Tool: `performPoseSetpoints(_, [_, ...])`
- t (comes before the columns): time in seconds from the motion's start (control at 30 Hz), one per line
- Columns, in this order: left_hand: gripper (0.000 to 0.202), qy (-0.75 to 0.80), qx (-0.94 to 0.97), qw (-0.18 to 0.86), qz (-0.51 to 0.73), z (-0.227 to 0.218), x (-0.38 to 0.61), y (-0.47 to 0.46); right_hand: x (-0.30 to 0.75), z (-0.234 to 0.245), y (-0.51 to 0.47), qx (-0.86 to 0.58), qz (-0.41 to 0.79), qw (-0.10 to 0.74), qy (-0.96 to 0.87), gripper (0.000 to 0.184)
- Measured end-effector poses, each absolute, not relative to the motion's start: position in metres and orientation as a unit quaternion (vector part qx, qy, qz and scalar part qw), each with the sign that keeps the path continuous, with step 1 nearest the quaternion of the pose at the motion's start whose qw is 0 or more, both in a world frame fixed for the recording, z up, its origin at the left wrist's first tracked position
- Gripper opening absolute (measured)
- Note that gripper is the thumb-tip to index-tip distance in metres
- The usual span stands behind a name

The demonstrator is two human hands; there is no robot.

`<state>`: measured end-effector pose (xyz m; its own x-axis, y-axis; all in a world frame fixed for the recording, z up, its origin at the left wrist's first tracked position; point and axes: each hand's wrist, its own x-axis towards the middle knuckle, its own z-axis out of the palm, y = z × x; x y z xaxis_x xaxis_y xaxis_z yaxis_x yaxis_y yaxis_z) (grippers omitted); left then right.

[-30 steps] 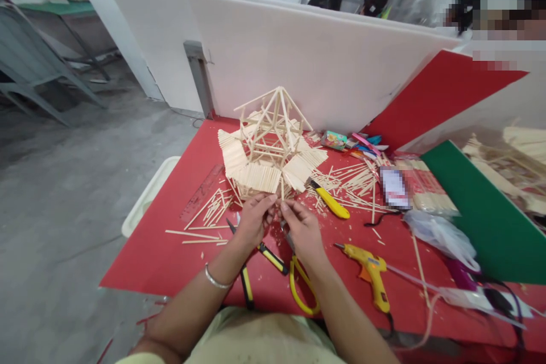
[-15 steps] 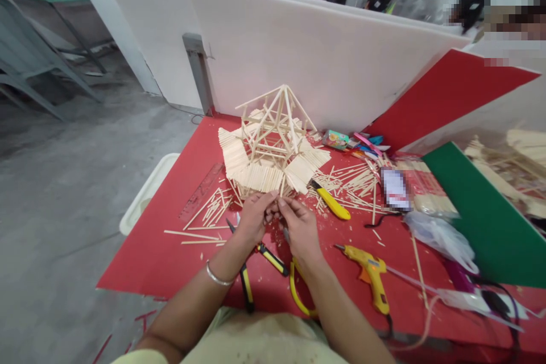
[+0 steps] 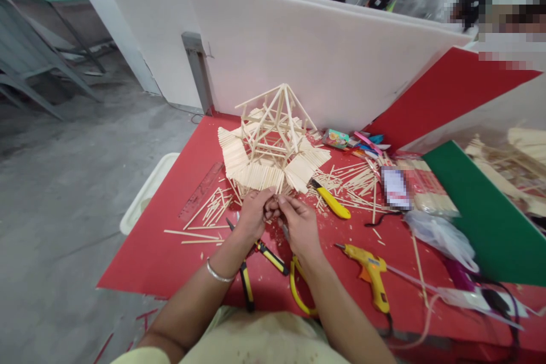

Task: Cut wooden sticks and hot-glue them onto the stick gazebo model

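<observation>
My left hand [image 3: 256, 215] and my right hand [image 3: 301, 224] meet at the front edge of a small wooden stick model [image 3: 279, 136]. Both are closed, with thumbs and fingertips pinched together; whatever lies between them is too small and covered to make out. The model has an open pointed frame on top and flared roof panels of thin sticks laid side by side. Below my left wrist lie pliers [image 3: 272, 259] with black and yellow handles, partly covered by my forearm. A yellow looped handle [image 3: 293, 290], perhaps of scissors, shows beside my right forearm.
Loose sticks [image 3: 352, 182] and a yellow utility knife [image 3: 330, 199] lie right of the model. A yellow glue gun [image 3: 367, 270] with its cord rests nearer me. At left are a clear ruler [image 3: 200, 190] and more sticks [image 3: 215, 207]. White boards [image 3: 319, 57] stand behind.
The fingers of my left hand have shifted slightly, its thumb moving up a little toward the model's edge. Everything on the table stays where it was.
</observation>
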<state>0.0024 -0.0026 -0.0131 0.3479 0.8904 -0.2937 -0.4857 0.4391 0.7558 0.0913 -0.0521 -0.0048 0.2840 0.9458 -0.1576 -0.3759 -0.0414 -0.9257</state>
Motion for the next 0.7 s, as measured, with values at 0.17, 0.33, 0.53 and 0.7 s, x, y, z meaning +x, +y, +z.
performPoseSetpoints(0.17, [0.041, 0.341, 0.279, 0.779, 0.447, -0.0114, 0.0022, -0.0033, 0.0911, -0.0058, -0.0516, -0.490, 0.529, 0.629, -0.289, 0.020])
performPoseSetpoints(0.33, [0.042, 0.327, 0.280, 0.781, 0.452, -0.0106, 0.0018, -0.0038, 0.0909, -0.0054, -0.0523, -0.496, 0.523, 0.630, -0.289, 0.021])
performPoseSetpoints(0.53, [0.043, 0.327, 0.280, 0.781, 0.453, -0.0128, 0.0020, -0.0031, 0.0903, -0.0057, -0.0523, -0.502, 0.518, 0.627, -0.293, 0.024])
performPoseSetpoints(0.7, [0.041, 0.329, 0.280, 0.779, 0.455, -0.0121, 0.0021, -0.0037, 0.0901, -0.0054, -0.0527, -0.506, 0.515, 0.624, -0.299, 0.025])
